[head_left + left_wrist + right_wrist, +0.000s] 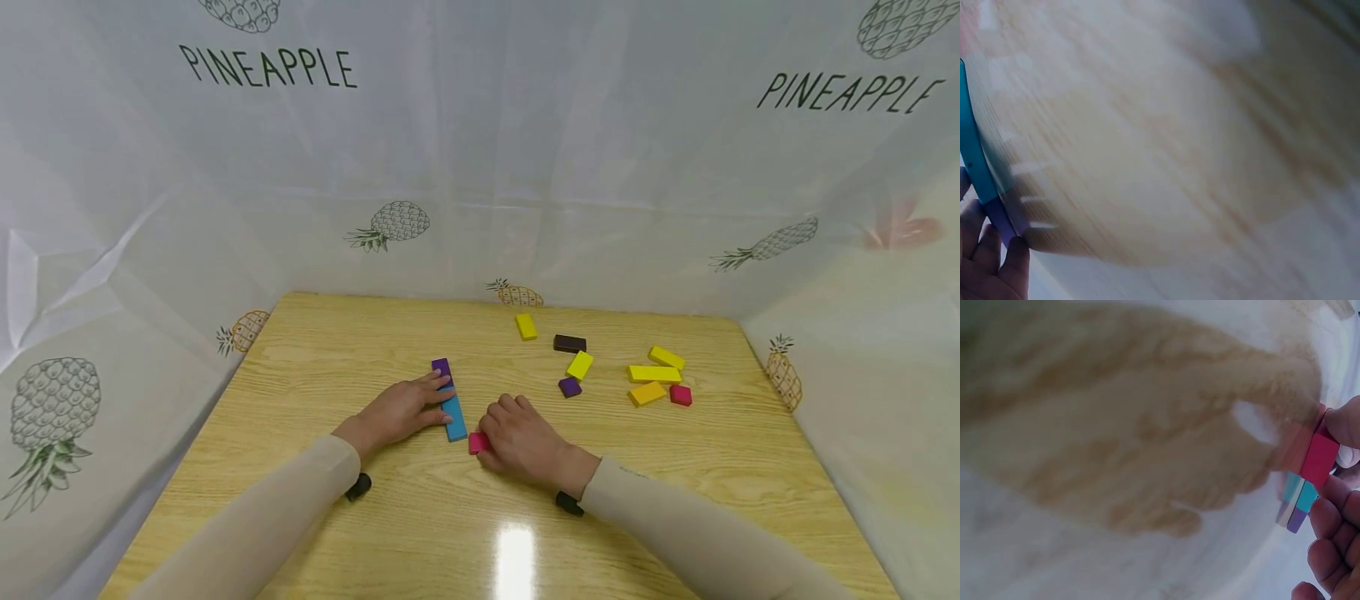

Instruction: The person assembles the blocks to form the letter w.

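Near the middle of the tabletop, a short purple block and a longer blue block lie end to end in a row. My left hand rests over them from the left, fingers extended across their tops and thumb on the blue one. In the left wrist view, fingertips touch the purple block. Just right of the row's near end, my right hand pinches a pink block between thumb and finger. The right wrist view shows that pink block in front of the blue one.
Loose blocks lie to the right: a yellow one, a dark brown one, another purple one, several more yellow ones, an orange-yellow one and a second pink one. A pineapple-print sheet surrounds the wooden table.
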Available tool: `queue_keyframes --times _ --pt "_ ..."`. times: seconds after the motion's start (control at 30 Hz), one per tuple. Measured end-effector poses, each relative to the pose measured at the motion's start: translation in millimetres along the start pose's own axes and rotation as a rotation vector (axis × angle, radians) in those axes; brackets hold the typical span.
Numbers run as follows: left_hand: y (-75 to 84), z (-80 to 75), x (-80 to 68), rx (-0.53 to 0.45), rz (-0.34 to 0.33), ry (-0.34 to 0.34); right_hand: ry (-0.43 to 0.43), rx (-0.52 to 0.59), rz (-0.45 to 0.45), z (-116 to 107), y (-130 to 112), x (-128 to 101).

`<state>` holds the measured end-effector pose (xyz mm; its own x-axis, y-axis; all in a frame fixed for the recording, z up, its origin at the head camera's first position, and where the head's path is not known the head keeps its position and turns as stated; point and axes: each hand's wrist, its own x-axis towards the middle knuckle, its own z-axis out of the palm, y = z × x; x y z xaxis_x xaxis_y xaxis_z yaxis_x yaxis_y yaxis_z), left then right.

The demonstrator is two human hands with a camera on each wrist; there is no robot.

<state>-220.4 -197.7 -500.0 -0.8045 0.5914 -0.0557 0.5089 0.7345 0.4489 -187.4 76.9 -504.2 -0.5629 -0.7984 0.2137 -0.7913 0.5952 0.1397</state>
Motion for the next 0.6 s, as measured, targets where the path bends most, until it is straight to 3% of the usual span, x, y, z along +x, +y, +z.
queue_keyframes --times 0.33,0.6 --pt "-0.2 0.8 0.6 0.001 -0.003 -0.004 -0.038 -0.007 0.01 1.8 -2.5 2.3" --pt "-0.3 0.8 0.8 0.002 0.005 -0.004 -0.016 -0.01 0.001 1.4 -2.3 2.3"
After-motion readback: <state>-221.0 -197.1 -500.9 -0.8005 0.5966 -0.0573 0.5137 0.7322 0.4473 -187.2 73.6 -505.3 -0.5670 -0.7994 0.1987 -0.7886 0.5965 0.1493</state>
